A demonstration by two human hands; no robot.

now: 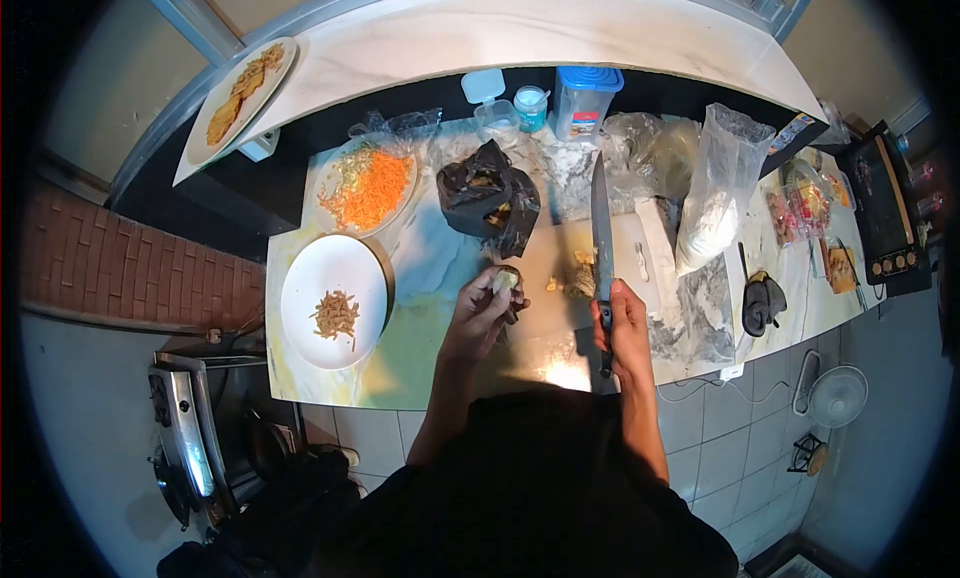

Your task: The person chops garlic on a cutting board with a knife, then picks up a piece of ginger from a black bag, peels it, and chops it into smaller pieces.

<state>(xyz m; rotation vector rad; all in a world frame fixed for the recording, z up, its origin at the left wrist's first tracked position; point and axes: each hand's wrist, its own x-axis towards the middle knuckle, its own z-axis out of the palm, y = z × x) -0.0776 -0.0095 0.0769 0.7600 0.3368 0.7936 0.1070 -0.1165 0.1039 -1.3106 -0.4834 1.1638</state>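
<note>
My left hand (482, 313) is closed around a small pale piece of root (508, 278) that looks like ginger. In my right hand (625, 330) is a large kitchen knife (602, 228), gripped by its dark handle with the long blade pointing away from me. Both hands are over the near part of a cutting board (530, 246). Yellowish chunks and brown scraps (580, 278) lie on the board just left of the blade. Beyond my left hand sits a crumpled black plastic bag (478, 193), its mouth open, with brownish bits inside.
To the left stand a white bowl (300, 288) holding brown strips and a plate with shredded carrot (375, 188). A blue-lidded container (588, 103) and a teal jar (530, 108) line the back. A clear bag of white powder (715, 213) stands to the right.
</note>
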